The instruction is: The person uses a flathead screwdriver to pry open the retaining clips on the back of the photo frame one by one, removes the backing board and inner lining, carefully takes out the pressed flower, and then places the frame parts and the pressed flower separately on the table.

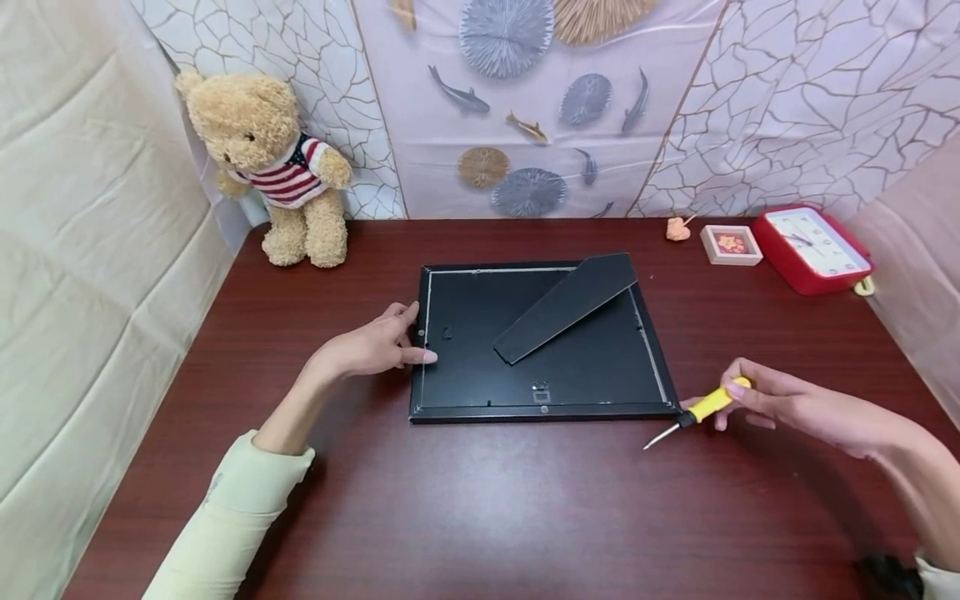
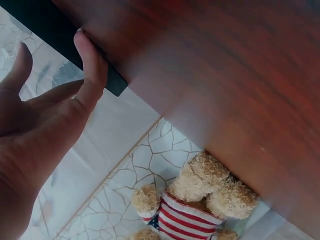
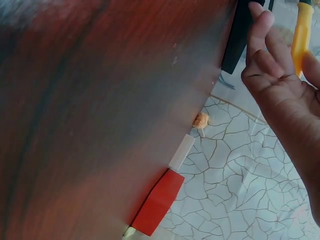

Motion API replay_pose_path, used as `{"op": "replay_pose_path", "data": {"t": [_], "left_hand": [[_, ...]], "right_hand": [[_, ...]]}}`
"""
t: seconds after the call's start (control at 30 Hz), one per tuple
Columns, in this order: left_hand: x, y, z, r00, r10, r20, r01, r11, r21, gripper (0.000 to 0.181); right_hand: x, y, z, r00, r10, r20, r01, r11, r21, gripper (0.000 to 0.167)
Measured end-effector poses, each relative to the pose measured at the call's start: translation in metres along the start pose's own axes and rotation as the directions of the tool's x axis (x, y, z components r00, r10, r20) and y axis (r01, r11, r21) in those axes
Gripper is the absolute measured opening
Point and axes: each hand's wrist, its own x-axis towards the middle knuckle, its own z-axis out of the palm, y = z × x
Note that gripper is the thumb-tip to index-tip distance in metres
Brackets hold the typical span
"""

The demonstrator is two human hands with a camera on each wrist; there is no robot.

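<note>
A black picture frame (image 1: 465, 375) lies back side up on the table, its stand leg (image 1: 573, 304) slanting across the backing. My left hand (image 1: 375, 342) rests at its left edge, thumb on the border; in the left wrist view the fingers (image 2: 92, 65) lie along the dark edge (image 2: 117, 84). With my right hand (image 1: 795, 404) I hold a yellow-handled screwdriver (image 1: 711, 403) just beyond the near right corner, its tip pointing down and left. The right wrist view shows the yellow handle (image 3: 301, 37) in the right hand (image 3: 287, 90), fingers near the frame's edge (image 3: 235, 45).
A teddy bear (image 1: 288, 167) sits at the back left of the dark red table (image 1: 480, 517). Along the back right are a pink heart-shaped item (image 1: 677, 229), a small pink-framed box (image 1: 731, 258) and a red clock (image 1: 806, 271). Patterned cloth hangs behind.
</note>
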Motion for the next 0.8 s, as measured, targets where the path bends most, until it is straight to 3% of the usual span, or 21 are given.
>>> {"op": "replay_pose_path", "data": {"t": [0.07, 0.17, 0.3, 0.43, 0.53, 0.6, 0.67, 0.8], "left_hand": [[-0.001, -0.002, 0.0, 1.0, 0.012, -0.001, -0.012, 1.0, 0.016, 0.103], [-0.004, -0.004, -0.001, 1.0, 0.028, -0.003, -0.028, 0.999, 0.044, 0.114], [0.002, -0.018, 0.0, 0.997, 0.073, -0.017, -0.071, 0.994, 0.081, 0.13], [0.014, -0.035, 0.004, 0.994, 0.114, 0.002, -0.113, 0.988, 0.102, 0.144], [0.017, -0.035, 0.004, 0.994, 0.106, 0.027, -0.108, 0.988, 0.106, 0.15], [0.014, -0.028, 0.002, 0.995, 0.089, 0.034, -0.092, 0.99, 0.109, 0.15], [0.01, -0.019, -0.001, 0.997, 0.066, 0.041, -0.071, 0.991, 0.117, 0.147], [0.004, -0.006, -0.006, 0.996, 0.03, 0.081, -0.042, 0.987, 0.153, 0.135]], "right_hand": [[0.001, -0.004, 0.001, 1.0, -0.018, -0.01, 0.018, 0.999, -0.034, 0.017], [0.005, -0.017, 0.002, 0.992, -0.123, -0.034, 0.118, 0.987, -0.106, 0.018], [0.017, -0.045, 0.011, 0.955, -0.277, -0.104, 0.249, 0.942, -0.225, 0.023], [0.042, -0.075, 0.032, 0.906, -0.325, -0.271, 0.231, 0.916, -0.327, 0.019], [0.065, -0.09, 0.049, 0.861, -0.335, -0.383, 0.197, 0.913, -0.356, 0.02], [0.08, -0.097, 0.059, 0.843, -0.333, -0.423, 0.191, 0.92, -0.342, 0.021], [0.095, -0.102, 0.067, 0.84, -0.326, -0.435, 0.192, 0.927, -0.323, 0.021], [0.124, -0.108, 0.078, 0.864, -0.266, -0.428, 0.185, 0.957, -0.222, 0.019]]}}
